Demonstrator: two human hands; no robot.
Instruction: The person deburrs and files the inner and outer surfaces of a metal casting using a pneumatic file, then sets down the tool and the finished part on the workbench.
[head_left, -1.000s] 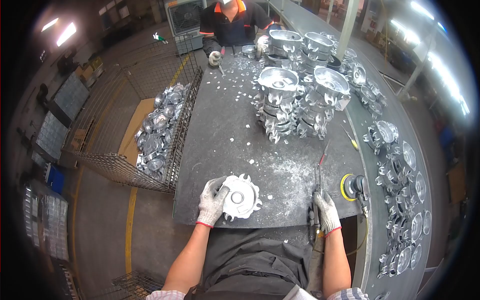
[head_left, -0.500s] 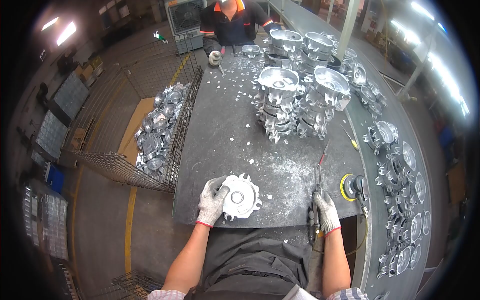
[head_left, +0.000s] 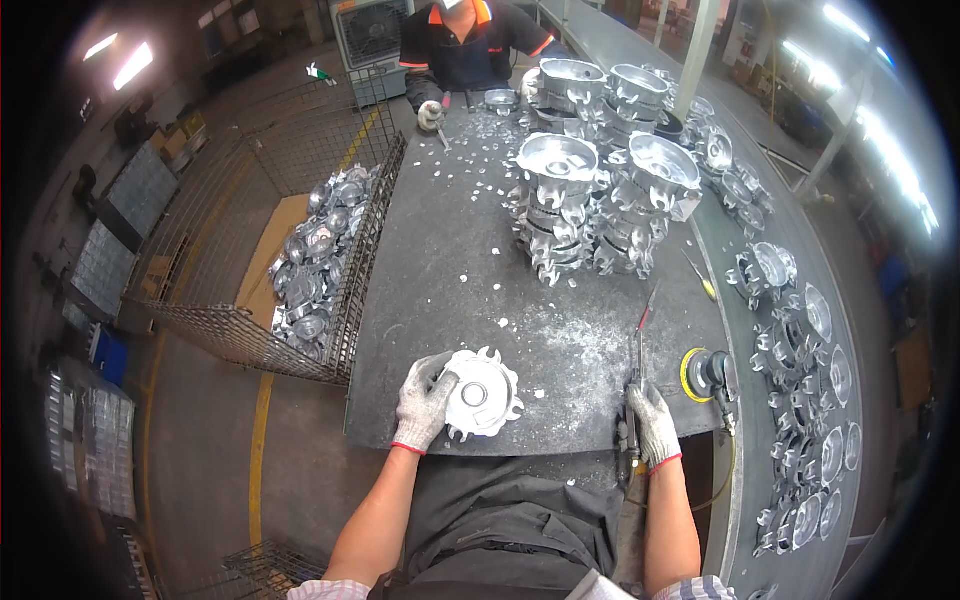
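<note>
The round casting [head_left: 483,396], near 6 o'clock on the worktop [head_left: 430,250], is grasped by the left hand [head_left: 424,400] at its 9 o'clock rim; keep it steady, fingers clear of the hooked teeth. Its silver face bears a central ring; toward 3 o'clock, the right hand [head_left: 655,422] clasps a slim tool [head_left: 639,362].

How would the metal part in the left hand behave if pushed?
The metal part is probably stiff, judging by its solid, metallic look. Seemingly flat on the table, it would likely slide, not roll. Its notched edge might catch.
</note>
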